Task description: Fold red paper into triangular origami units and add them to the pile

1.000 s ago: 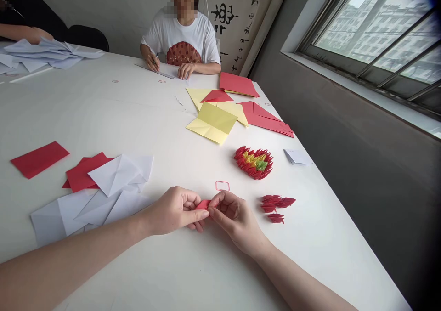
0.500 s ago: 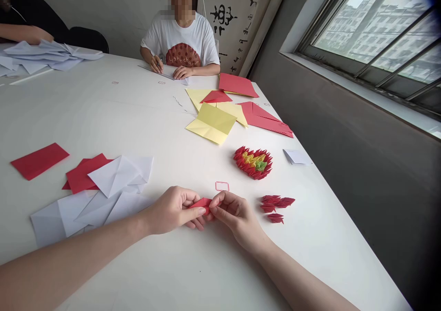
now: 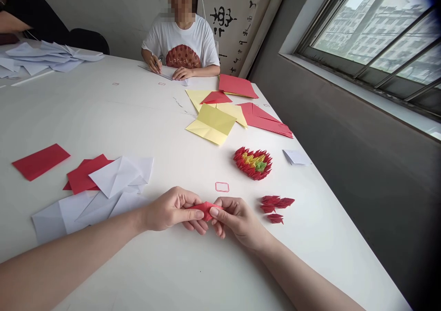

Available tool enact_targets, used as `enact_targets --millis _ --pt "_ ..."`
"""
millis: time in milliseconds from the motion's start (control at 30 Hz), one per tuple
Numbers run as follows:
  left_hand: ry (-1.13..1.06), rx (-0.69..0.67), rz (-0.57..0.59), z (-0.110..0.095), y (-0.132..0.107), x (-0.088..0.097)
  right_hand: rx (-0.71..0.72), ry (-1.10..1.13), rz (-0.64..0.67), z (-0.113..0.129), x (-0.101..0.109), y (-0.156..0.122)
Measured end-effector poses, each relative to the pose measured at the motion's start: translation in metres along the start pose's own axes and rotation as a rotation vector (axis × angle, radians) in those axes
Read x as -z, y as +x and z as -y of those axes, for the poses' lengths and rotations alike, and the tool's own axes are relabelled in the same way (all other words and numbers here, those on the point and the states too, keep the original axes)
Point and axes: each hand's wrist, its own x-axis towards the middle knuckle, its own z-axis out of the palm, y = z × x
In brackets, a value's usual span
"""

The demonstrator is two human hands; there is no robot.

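The left hand (image 3: 170, 208) and right hand (image 3: 237, 223) pinch a small folded red paper unit (image 3: 206, 210) in narrow-set fingers (image 3: 198, 214), held over the white table (image 3: 86, 118). Done so far: loose small red folded units (image 3: 274, 204) and a curved red-yellow-green origami model (image 3: 253, 163) beside the hands. Left: rectangular red paper sheets (image 3: 40, 162), yellow paper sheets (image 3: 211, 125), and creased white paper sheets (image 3: 117, 176), not yet made into units.

Red piece (image 3: 206, 211): thin matt paper, w/ soft creases. White sheets (image 3: 119, 177) & yellow sheets (image 3: 211, 125): same matt paper, smooth. Paper model (image 3: 253, 163): rough, from many small folds. Table (image 3: 86, 118): smooth white top, slight sheen. Window frame (image 3: 330, 56): dark metal.
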Motion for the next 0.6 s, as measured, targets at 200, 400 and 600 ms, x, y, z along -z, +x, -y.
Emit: enact_targets --millis 200,400,600 --pt "-0.017 -0.032 0.117 -0.004 -0.001 0.007 0.020 0.041 -0.048 0.000 0.003 -0.001" --pt "-0.009 -0.003 -0.026 -0.004 0.001 -0.001 0.052 -0.028 -0.099 0.004 -0.003 -0.002" --pt "-0.018 0.035 -0.098 -0.003 0.001 -0.003 0.122 -0.059 -0.114 0.001 -0.005 -0.003"
